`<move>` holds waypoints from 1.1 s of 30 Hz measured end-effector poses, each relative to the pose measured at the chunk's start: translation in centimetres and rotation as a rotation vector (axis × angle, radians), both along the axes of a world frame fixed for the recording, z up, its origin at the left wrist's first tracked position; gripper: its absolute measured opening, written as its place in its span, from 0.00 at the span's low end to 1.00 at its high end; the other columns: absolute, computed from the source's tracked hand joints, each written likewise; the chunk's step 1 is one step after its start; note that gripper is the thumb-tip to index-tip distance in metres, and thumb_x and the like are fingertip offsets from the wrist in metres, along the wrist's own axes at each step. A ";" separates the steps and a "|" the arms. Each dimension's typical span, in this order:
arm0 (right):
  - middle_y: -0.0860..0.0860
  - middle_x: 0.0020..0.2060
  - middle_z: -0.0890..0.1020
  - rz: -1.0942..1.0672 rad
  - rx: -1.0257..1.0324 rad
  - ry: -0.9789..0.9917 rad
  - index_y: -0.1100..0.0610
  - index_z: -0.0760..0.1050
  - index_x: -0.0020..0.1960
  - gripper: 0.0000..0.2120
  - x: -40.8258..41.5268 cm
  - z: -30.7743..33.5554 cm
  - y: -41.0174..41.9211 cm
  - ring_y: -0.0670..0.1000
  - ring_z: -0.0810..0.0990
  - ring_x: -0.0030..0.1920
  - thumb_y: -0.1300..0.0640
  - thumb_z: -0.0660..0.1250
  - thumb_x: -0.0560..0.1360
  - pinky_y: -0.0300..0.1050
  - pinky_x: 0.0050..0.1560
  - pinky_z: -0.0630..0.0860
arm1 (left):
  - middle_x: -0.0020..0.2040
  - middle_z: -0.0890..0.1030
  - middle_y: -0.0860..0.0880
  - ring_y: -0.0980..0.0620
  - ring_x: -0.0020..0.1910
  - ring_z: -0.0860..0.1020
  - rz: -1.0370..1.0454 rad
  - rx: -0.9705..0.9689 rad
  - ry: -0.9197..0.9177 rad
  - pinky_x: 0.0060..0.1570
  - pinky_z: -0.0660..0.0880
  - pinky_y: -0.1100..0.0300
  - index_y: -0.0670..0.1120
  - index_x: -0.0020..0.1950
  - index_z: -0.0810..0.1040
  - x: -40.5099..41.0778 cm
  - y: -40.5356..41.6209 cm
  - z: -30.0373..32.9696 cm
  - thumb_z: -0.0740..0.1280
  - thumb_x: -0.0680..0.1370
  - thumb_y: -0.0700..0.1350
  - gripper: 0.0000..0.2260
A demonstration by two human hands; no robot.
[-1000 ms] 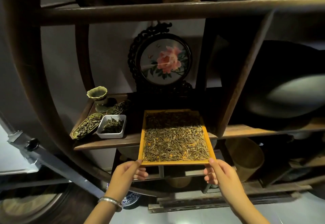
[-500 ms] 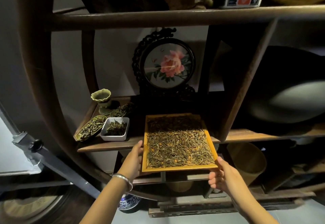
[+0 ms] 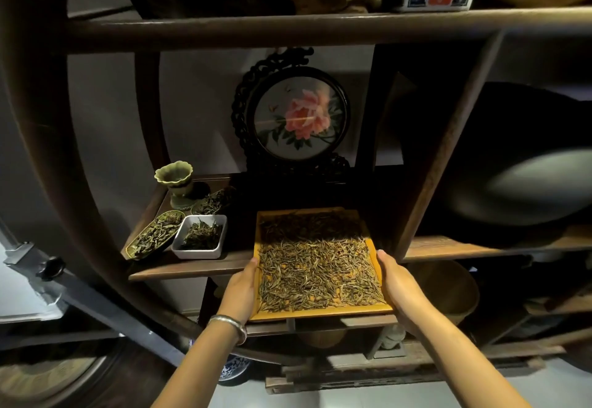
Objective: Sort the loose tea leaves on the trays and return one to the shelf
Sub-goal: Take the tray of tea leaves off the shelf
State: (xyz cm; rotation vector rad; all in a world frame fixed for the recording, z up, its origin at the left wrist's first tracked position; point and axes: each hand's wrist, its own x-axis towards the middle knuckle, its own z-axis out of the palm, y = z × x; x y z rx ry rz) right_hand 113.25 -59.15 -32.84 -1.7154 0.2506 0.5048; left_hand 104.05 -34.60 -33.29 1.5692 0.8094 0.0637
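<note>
Yellow square wooden tray (image 3: 315, 315) of loose dry tea leaves (image 3: 317, 274) half on dark wooden shelf (image 3: 189, 268), near end overhanging; left hand (image 3: 240, 290) and right hand (image 3: 398, 286) closed on its side edges, white rectangular dish (image 3: 199, 237) to left

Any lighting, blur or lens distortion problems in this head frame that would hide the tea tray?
Head view: the near half of the tray is well lit, while its far half lies in the shelf's shadow. The wide lens bends the top shelf rail. The big dark object at right is blurred. Both hands, left and right, are sharp.
</note>
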 end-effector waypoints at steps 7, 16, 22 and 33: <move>0.48 0.40 0.86 -0.024 -0.001 -0.069 0.51 0.82 0.49 0.20 -1.9 -0.7 1.0 0.49 0.84 0.45 0.40 0.56 0.79 0.45 0.46 0.75 | 0.34 0.69 0.43 0.49 0.29 0.68 0.035 -0.013 -0.025 0.28 0.62 0.58 0.43 0.44 0.74 -2.0 0.2 0.2 0.57 0.79 0.58 0.19; 0.47 0.39 0.86 -0.089 0.039 -0.103 0.52 0.82 0.45 0.19 -5.2 -1.1 1.0 0.50 0.84 0.45 0.42 0.58 0.78 0.50 0.50 0.77 | 0.34 0.85 0.51 0.54 0.32 0.83 -0.017 0.004 -0.099 0.36 0.73 0.61 0.43 0.43 0.82 -5.1 0.9 0.5 0.58 0.79 0.58 0.22; 0.49 0.39 0.86 -0.106 0.027 -0.130 0.55 0.82 0.47 0.20 -8.9 -1.0 1.5 0.49 0.84 0.44 0.43 0.57 0.79 0.48 0.47 0.78 | 0.37 0.86 0.48 0.50 0.38 0.84 -0.058 -0.058 -0.126 0.42 0.77 0.57 0.43 0.46 0.82 -7.4 1.8 0.7 0.59 0.80 0.55 0.19; 0.44 0.33 0.85 -0.391 -0.026 -0.206 0.52 0.83 0.40 0.22 -18.7 -1.0 -1.8 0.41 0.82 0.34 0.40 0.57 0.78 0.41 0.32 0.74 | 0.35 0.86 0.50 0.56 0.32 0.83 -0.346 -0.027 -0.163 0.26 0.73 0.70 0.42 0.46 0.82 -10.6 -0.3 1.3 0.56 0.81 0.55 0.21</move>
